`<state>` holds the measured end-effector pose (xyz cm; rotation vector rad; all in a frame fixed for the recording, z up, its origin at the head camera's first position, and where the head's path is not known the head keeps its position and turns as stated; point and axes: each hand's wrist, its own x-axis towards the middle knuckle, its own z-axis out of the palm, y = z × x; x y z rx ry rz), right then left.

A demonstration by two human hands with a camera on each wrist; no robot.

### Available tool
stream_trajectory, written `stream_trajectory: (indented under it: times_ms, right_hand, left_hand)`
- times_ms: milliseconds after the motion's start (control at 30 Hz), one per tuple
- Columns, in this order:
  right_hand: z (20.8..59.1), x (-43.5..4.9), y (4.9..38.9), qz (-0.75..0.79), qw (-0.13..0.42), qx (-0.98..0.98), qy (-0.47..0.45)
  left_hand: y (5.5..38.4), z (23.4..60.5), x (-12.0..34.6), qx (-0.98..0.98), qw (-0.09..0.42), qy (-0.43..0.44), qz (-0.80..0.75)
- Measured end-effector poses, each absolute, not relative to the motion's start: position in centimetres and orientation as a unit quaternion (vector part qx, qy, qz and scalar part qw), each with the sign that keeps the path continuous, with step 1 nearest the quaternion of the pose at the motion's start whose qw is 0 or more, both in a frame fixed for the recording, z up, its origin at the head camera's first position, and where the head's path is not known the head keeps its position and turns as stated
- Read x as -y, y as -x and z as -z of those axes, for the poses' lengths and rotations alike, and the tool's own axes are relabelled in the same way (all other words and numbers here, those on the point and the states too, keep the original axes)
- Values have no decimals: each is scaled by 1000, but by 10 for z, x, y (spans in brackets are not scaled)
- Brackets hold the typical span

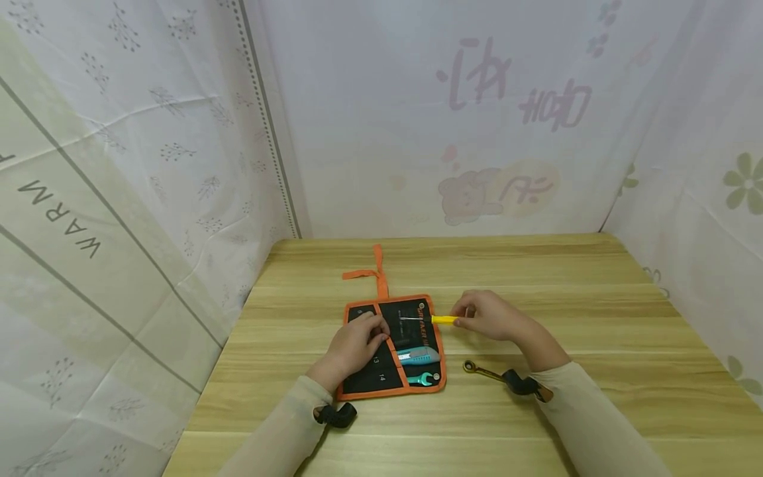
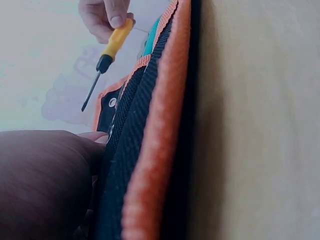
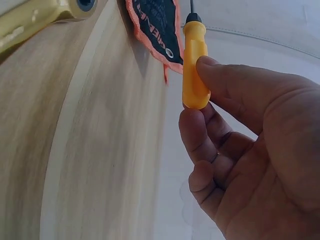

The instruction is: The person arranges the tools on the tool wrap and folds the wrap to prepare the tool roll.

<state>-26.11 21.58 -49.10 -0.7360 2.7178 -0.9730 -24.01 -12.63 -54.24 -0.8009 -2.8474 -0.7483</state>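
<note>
A black tool pouch [image 1: 390, 317] with orange trim lies unrolled on the table. My left hand [image 1: 357, 341] is over its pocket side, fingers curled, pinching the pocket's edge; the fingertips are partly hidden. Between thumb and fingers, my right hand [image 1: 491, 315] pinches the yellow handle of a screwdriver [image 1: 444, 320]. Its thin shaft points left above the pouch's open flap, apart from the pocket; in the left wrist view the screwdriver [image 2: 114, 42] hangs tilted tip-down. A teal utility knife [image 1: 419, 356] and a green wrench [image 1: 422, 379] sit in the lower pockets.
A gold ratchet wrench [image 1: 484, 371] lies on the wooden table [image 1: 536, 265] right of the pouch, near the right wrist. Orange tie straps [image 1: 380, 278] stretch out behind the pouch. Patterned curtains [image 1: 369, 119] stand at the back and both sides.
</note>
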Motion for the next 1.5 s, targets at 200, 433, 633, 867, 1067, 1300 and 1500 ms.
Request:
stream_trajectory:
  times_ms: [200,433,633,867,1067,1300,1500]
  right_hand:
    - [491,-208,266,318,81,-908,260]
    - [492,-197,269,315,86,-903,280]
    - [495,-191,271,316,97,-904,272]
    - [494,-185,269,313,104,-904,270]
    - [495,-181,269,312,105,-901,282]
    - [498,-176,272,301,104,-906,278]
    - [498,-170,275,292,101,-908,284]
  left_hand:
    - [241,543,127,932,47,261,247]
    - [241,543,127,931,45,262,250]
    - [240,543,128,927,52,269,255]
    - [239,542,128,926,61,274,252]
    - [239,541,128,928,63,271,249]
    - [239,541,127,927,65,273,248]
    - [239,542,128,926,71,276,246]
